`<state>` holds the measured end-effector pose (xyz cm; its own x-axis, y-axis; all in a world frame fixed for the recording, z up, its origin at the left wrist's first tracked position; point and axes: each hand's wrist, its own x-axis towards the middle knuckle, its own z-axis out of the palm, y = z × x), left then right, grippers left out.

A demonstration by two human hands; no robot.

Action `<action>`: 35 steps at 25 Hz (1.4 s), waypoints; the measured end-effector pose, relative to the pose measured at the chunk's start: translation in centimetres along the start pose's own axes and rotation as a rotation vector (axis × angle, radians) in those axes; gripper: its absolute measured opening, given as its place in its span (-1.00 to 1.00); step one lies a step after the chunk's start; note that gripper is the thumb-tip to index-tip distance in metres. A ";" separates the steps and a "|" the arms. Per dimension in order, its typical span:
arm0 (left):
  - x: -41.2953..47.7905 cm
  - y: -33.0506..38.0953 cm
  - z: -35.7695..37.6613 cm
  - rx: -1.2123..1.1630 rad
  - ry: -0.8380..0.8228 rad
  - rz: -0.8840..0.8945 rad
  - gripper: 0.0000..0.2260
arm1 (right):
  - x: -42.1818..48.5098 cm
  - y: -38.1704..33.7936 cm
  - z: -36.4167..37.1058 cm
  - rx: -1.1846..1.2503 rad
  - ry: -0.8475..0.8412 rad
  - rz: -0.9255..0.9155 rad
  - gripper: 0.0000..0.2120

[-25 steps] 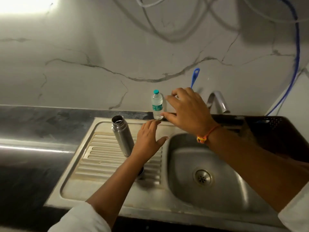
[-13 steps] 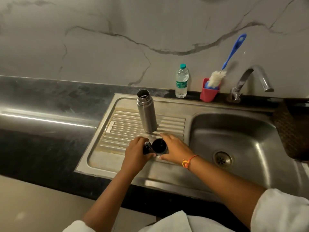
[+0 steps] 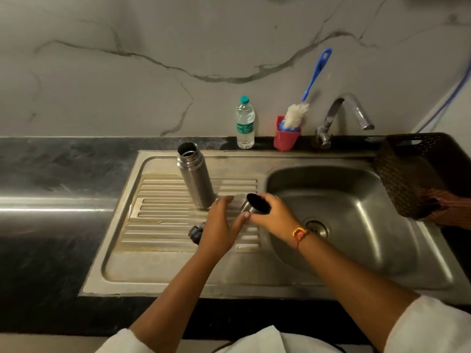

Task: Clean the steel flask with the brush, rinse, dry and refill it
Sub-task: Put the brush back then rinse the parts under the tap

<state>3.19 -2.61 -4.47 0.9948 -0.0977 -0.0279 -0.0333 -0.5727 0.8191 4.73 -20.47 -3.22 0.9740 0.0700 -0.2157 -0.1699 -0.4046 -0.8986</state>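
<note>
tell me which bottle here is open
The steel flask on the drainboard: its mouth is uncapped; the plastic water bottle has its teal cap on.

A pale marble wall [image 3: 127, 72] veined in grey rises behind a dark stone counter [image 3: 51, 169] streaked with light, with a steel sink [image 3: 153, 276] set in.

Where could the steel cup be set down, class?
Free: drainboard ribs left of the flask, the strip along the sink's front edge, the basin. Crowded: around the left hand, right hand and stopper; back ledge from bottle to tap.
</note>
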 end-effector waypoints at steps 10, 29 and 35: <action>8.7 12.3 12.3 -1.021 -0.376 -0.544 -0.66 | 0.6 3.5 -16.5 -0.027 0.119 0.107 -0.43; 14.1 16.7 21.8 -1.260 -0.049 -0.866 -0.50 | 17.0 8.2 -25.7 -0.941 -0.089 -0.154 -0.29; 15.0 17.9 24.6 -1.233 -0.063 -0.861 -0.63 | 10.2 10.4 -22.1 0.396 0.246 0.352 -0.69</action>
<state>15.16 -34.38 -4.29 0.6612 -0.1494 -0.7352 0.6735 0.5500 0.4939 16.24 -44.11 -6.28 0.8470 -0.2399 -0.4744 -0.4865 0.0098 -0.8736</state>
